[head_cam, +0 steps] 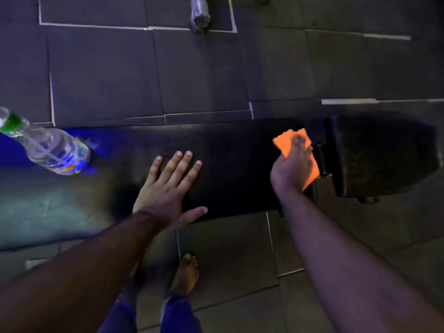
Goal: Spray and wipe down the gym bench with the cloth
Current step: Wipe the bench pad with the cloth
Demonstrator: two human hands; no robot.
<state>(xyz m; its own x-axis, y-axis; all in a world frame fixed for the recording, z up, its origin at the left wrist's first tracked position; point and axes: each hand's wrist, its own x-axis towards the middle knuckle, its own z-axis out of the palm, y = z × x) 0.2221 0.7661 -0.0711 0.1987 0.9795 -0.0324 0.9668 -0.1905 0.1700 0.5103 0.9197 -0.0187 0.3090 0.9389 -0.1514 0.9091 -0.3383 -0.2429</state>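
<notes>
head view, largest first: long black desk [240, 169] across the tiled floor [144, 73], no wet sheen discernible in the dim light. spray bottle [50, 150] set down on its left end, so spraying likely done. left hand [168, 188] flat, fingers [185, 162] released. right hand [292, 169] grasping orange cloth [286, 140] at the right end; most wiping probably left.

Surface [235, 169] runs L–R across view, over tiled floor [108, 75]. Bottle [48, 146] stands on surface at far L end. Left hand [168, 188] flat on surface, mid-section, R of bottle. Right hand [292, 167] w/ cloth [284, 140] at R end of long pad, beside gap to separate pad [384, 155] further R. Bare foot [187, 272] on floor, near side.
</notes>
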